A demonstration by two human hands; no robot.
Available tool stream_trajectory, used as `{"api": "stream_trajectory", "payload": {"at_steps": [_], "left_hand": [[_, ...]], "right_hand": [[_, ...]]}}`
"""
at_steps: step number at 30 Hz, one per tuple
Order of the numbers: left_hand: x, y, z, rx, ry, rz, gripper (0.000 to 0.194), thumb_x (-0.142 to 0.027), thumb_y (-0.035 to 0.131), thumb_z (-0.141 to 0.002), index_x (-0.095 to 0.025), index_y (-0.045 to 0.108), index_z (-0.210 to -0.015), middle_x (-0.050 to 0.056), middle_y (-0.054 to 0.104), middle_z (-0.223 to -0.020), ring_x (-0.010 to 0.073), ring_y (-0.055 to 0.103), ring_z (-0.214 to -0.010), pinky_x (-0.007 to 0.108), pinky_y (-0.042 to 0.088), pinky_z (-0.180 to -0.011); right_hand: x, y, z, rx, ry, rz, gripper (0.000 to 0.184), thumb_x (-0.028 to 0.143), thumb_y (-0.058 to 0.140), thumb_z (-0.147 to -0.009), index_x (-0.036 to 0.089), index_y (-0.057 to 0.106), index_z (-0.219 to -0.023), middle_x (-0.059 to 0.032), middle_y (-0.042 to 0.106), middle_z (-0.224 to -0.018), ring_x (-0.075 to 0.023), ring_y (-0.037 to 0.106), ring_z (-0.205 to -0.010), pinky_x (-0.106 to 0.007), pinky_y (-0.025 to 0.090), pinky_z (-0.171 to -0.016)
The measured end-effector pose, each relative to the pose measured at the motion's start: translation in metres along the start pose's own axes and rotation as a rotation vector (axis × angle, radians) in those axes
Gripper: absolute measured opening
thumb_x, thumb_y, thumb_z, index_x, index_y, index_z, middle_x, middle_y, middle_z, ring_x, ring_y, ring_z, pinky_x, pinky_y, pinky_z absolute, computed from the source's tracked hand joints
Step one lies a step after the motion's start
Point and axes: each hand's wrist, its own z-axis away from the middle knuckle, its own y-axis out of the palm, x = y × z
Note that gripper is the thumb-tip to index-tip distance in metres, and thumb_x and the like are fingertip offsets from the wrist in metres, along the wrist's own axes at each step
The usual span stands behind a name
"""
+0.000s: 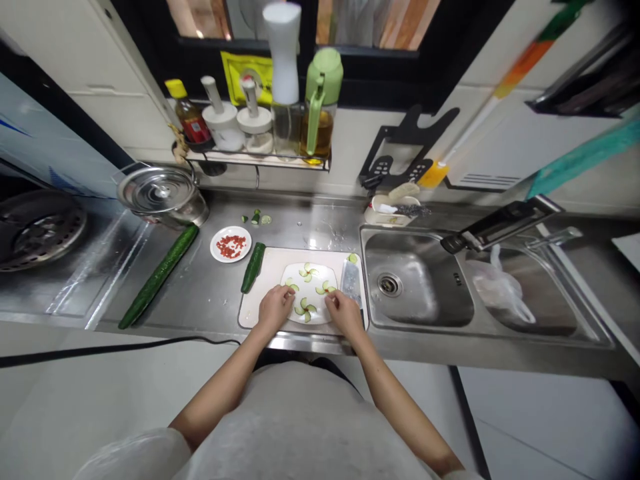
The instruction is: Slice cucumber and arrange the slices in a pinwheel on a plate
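A white plate [307,290] lies on the pale cutting board [273,267], bearing several pinwheel arrangements of cucumber slices [305,309] with small red centres. My left hand [277,308] is at the plate's left rim, beside the left cucumber pinwheel, its fingers bent and close together. At the right rim, my right hand [345,312] has thumb and fingers pinched near the right pinwheel [325,287]. Whatever either hand may hold is too small to make out. A wide knife blade [351,277] lies on the board's right side, with a cucumber slice [353,258] at its far end.
A cut cucumber [253,268] rests over the board's left edge. Left of it are a small plate of red bits [231,245], a long cucumber [159,277] and a lidded pot [163,193]. Cucumber scraps [256,217] lie behind. A sink [417,280] adjoins the board's right; a seasoning shelf [260,159] hangs above.
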Motion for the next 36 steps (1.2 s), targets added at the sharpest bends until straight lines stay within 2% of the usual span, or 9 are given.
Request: {"api": "stream_trajectory", "payload": {"at_steps": [7,14,16,19,22,28,32,36], "left_hand": [[0.015,-0.028,-0.020,-0.202,-0.073,0.039,0.014,-0.026,0.055,-0.084,-0.022,0.066,-0.090,0.002,0.065,-0.085,0.0146,0.060,-0.080,0.026,0.043,-0.075],[0.041,-0.058,-0.047,-0.255,-0.173,0.028,0.017,-0.028,0.054,-0.084,-0.023,0.067,-0.093,0.002,0.068,-0.089,0.0156,0.061,-0.082,0.025,0.042,-0.071],[0.053,-0.066,-0.058,-0.297,-0.268,0.049,0.017,-0.030,0.055,-0.083,-0.024,0.067,-0.094,0.001,0.069,-0.089,0.0151,0.062,-0.082,0.024,0.042,-0.071],[0.074,-0.077,-0.077,-0.358,-0.480,0.106,0.019,-0.034,0.054,-0.084,-0.027,0.066,-0.097,-0.001,0.070,-0.090,0.0139,0.063,-0.080,0.023,0.042,-0.068],[0.093,-0.091,-0.095,-0.398,-0.609,0.063,0.021,-0.036,0.053,-0.084,-0.028,0.065,-0.099,0.000,0.071,-0.098,0.0177,0.064,-0.087,0.025,0.043,-0.069],[0.118,-0.114,-0.127,-0.349,-0.603,-0.197,0.025,-0.033,0.048,-0.086,-0.028,0.068,-0.100,0.007,0.068,-0.110,0.0228,0.063,-0.098,0.030,0.044,-0.077],[0.123,-0.123,-0.144,-0.253,-0.534,-0.346,0.026,-0.034,0.048,-0.086,-0.026,0.069,-0.100,0.009,0.067,-0.111,0.0232,0.061,-0.101,0.030,0.043,-0.081],[0.123,-0.125,-0.155,-0.188,-0.483,-0.395,0.021,-0.031,0.053,-0.082,-0.025,0.070,-0.093,0.009,0.067,-0.108,0.0236,0.062,-0.100,0.032,0.042,-0.084]], "right_hand": [[-0.023,-0.005,0.000,-0.057,0.004,-0.117,0.036,0.048,0.040,-0.084,0.021,0.064,-0.082,-0.0013,0.059,-0.058,-0.0182,0.056,-0.058,-0.025,0.034,-0.057],[-0.018,-0.009,-0.006,-0.077,-0.052,-0.201,0.043,0.057,0.038,-0.082,0.021,0.062,-0.078,-0.0009,0.055,-0.054,-0.0186,0.054,-0.053,-0.027,0.036,-0.054],[-0.016,-0.010,-0.009,-0.084,-0.066,-0.223,0.045,0.059,0.038,-0.081,0.021,0.063,-0.078,-0.0007,0.054,-0.053,-0.0181,0.053,-0.052,-0.027,0.037,-0.053],[-0.014,-0.011,-0.013,-0.094,-0.069,-0.248,0.047,0.061,0.039,-0.080,0.021,0.063,-0.078,-0.0002,0.053,-0.053,-0.0177,0.051,-0.051,-0.027,0.037,-0.053],[-0.013,-0.013,-0.014,-0.091,-0.061,-0.264,0.049,0.063,0.039,-0.080,0.021,0.063,-0.079,0.0001,0.052,-0.052,-0.0176,0.051,-0.051,-0.028,0.037,-0.053],[-0.015,-0.015,-0.015,-0.083,-0.049,-0.270,0.047,0.062,0.042,-0.079,0.021,0.063,-0.078,0.0005,0.052,-0.052,-0.0171,0.050,-0.050,-0.027,0.037,-0.052],[-0.016,-0.015,-0.015,-0.082,-0.035,-0.265,0.045,0.061,0.043,-0.079,0.021,0.064,-0.078,0.0001,0.053,-0.051,-0.0177,0.051,-0.050,-0.028,0.037,-0.053],[-0.014,-0.016,-0.015,-0.082,-0.026,-0.263,0.045,0.060,0.043,-0.078,0.020,0.064,-0.079,-0.0011,0.056,-0.053,-0.0180,0.052,-0.051,-0.028,0.037,-0.054]]}}
